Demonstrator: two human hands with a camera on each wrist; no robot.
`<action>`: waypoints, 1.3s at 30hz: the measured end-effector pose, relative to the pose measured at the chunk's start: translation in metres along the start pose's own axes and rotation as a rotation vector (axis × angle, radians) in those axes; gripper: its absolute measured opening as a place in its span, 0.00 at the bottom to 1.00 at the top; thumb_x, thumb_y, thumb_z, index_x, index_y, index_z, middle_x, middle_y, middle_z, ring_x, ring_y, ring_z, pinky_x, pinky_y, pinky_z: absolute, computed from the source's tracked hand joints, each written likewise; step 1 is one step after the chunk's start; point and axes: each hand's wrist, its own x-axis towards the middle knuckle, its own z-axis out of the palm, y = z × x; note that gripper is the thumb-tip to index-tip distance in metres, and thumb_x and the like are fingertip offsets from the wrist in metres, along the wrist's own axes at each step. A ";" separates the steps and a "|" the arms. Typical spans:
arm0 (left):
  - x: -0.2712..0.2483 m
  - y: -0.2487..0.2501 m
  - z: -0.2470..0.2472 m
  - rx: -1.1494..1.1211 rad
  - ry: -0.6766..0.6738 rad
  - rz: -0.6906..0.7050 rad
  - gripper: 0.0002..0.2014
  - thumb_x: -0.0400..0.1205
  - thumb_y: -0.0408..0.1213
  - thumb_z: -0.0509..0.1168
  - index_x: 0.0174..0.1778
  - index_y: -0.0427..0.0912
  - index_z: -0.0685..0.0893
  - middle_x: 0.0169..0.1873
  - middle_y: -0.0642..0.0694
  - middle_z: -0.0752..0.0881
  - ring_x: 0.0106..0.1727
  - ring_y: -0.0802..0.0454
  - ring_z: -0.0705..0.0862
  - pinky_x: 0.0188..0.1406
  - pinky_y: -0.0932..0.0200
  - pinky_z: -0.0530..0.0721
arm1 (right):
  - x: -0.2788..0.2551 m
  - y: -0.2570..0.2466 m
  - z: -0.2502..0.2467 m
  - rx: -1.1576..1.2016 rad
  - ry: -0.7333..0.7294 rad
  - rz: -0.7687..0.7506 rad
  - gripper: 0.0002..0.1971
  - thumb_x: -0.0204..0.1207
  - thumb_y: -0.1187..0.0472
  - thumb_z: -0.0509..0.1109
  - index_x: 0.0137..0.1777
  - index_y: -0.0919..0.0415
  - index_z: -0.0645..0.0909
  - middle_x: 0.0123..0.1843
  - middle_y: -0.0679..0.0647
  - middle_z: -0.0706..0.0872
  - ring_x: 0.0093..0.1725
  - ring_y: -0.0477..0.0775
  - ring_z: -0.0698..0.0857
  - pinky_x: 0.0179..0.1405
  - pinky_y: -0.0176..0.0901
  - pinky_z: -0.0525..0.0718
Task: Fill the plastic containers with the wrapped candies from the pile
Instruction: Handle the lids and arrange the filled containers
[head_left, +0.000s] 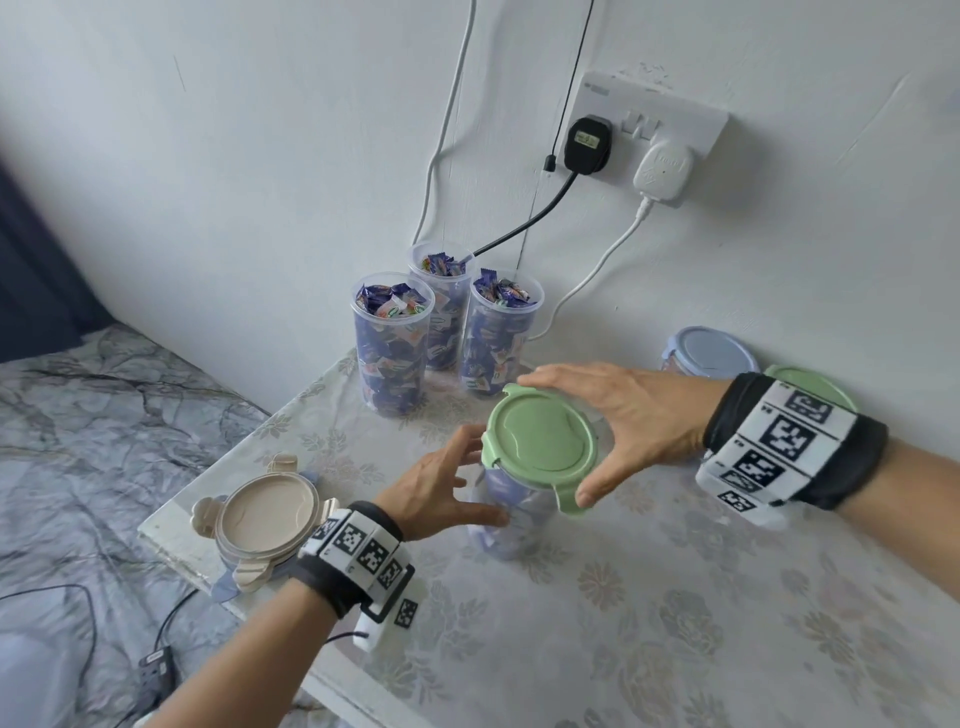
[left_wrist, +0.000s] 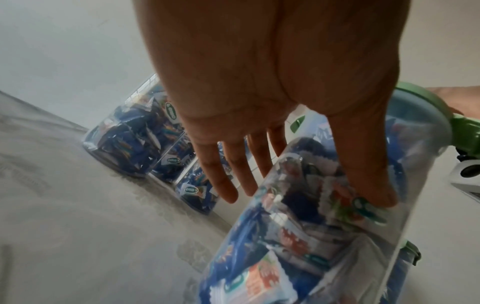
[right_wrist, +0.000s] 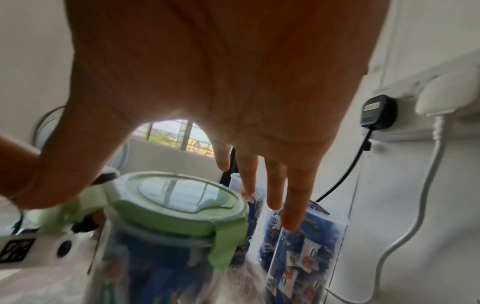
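A clear plastic container (head_left: 511, 512) packed with wrapped candies (left_wrist: 298, 222) is seen standing near the middle of the floral-covered table (head_left: 675, 597), capped by a green lid (head_left: 540, 444) whose side latches hang down over the rim. The left hand (head_left: 441, 491) is placed against the container's left wall: its thumb is laid flat on the clear plastic in the left wrist view, while the other fingers (left_wrist: 226, 174) are held straight and spread, apart from the wall. The right hand (head_left: 618, 415) is spread over the lid from the right, fingers extended and relaxed, the thumb close to a front latch (whether it actually touches cannot be told); nothing is grasped by it. Behind, three lidless containers (head_left: 395, 343) filled to the brim with candies are grouped against the wall (head_left: 234, 156). A beige lid (head_left: 267, 514) is stacked at the table's left corner, and a blue-lidded container (head_left: 709, 351) is partly hidden behind the right wrist. Two plugs (head_left: 587, 143) are seated in a wall socket above.
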 end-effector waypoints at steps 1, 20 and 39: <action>0.001 0.000 -0.003 0.017 -0.006 0.003 0.40 0.72 0.46 0.81 0.76 0.53 0.65 0.68 0.55 0.78 0.68 0.68 0.76 0.62 0.65 0.81 | 0.003 0.002 0.001 -0.032 -0.017 -0.031 0.59 0.59 0.41 0.84 0.85 0.46 0.50 0.79 0.36 0.59 0.77 0.32 0.55 0.68 0.14 0.45; -0.001 0.005 -0.006 0.063 -0.015 0.018 0.40 0.75 0.47 0.78 0.76 0.64 0.61 0.69 0.59 0.76 0.66 0.65 0.76 0.57 0.74 0.79 | 0.036 0.015 0.036 0.044 0.127 -0.087 0.54 0.53 0.41 0.83 0.77 0.41 0.56 0.63 0.46 0.68 0.65 0.48 0.71 0.70 0.51 0.74; -0.019 0.008 0.040 -0.289 0.168 0.021 0.32 0.74 0.42 0.77 0.75 0.52 0.75 0.67 0.56 0.83 0.72 0.56 0.79 0.50 0.54 0.90 | -0.012 0.010 0.153 1.105 0.674 0.214 0.34 0.65 0.60 0.85 0.69 0.47 0.75 0.64 0.42 0.85 0.64 0.43 0.83 0.62 0.44 0.85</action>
